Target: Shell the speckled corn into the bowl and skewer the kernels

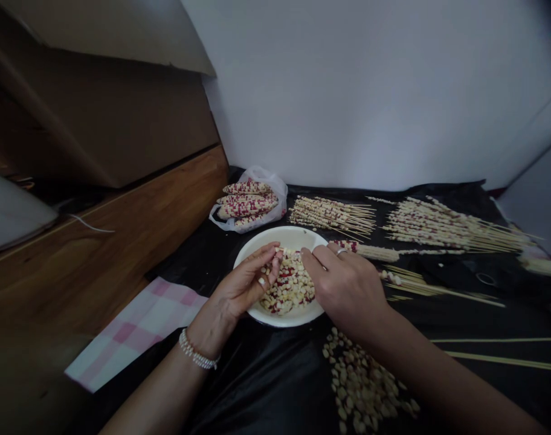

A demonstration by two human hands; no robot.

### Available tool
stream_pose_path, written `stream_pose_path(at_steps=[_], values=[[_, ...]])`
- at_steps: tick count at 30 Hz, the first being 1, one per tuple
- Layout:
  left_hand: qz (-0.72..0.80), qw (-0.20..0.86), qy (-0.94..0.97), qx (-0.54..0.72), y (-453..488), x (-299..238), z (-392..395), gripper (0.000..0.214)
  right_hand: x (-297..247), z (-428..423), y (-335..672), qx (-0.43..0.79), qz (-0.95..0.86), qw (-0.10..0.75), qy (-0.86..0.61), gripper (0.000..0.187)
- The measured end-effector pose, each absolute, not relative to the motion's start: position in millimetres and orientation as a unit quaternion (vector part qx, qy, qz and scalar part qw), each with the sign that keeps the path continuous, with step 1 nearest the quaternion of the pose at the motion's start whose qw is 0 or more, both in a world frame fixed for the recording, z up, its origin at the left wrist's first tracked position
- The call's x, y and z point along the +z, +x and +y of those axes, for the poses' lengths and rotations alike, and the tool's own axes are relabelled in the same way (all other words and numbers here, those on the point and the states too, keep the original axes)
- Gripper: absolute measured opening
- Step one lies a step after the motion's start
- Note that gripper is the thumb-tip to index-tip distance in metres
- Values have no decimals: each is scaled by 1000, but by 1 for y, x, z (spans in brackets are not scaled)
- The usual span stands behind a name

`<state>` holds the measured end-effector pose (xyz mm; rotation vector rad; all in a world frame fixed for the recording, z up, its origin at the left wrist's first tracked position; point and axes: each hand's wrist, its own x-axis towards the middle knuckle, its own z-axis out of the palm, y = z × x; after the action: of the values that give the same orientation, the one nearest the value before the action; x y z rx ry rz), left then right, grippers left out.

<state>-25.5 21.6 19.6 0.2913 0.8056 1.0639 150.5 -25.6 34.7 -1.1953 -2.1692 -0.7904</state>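
So both hands are working right over a white bowl point(298, 235) that's got a pile of cream and dark red corn kernels point(291, 293) in it. Left hand point(251, 281) is on the bowl's left side, palm partly turned up, thumb and fingertips brought together on a small pale kernel point(279, 249), so that one sits right at the tips, above the pile. Right hand point(350, 284) is over the right rim, back of the hand up, fingers curled in; its fingertips are mostly hidden, so I can't tell if it's pinching anything. The two sets of fingertips are near each other but apart. A skewer with a few kernels on it point(391, 277) pokes out past the right hand, though I can't tell if it's gripped or just lying there. Just beyond that hand there's a partly stripped cob point(370, 251), and loose kernels point(361, 386) are spread on the black sheet point(257, 374) on the near side of the bowl, partly behind the right forearm.
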Motion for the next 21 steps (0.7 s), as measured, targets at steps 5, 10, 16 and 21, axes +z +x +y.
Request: stream_pose_path(at_steps=[5,10,16,21], values=[[363,784,138,485,-28,15,24,23,36,-26,150,-290,-805,268,-443,26],[361,778,147,493,-29,14,25,21,37,-27,150,-294,-801,263,-450,24],[362,778,131,496,-28,16,24,24,37,-28,151,-294,-803,255,-452,24],[375,769,138,498,-26,17,24,24,36,-27,150,-301,-803,259,-445,25]])
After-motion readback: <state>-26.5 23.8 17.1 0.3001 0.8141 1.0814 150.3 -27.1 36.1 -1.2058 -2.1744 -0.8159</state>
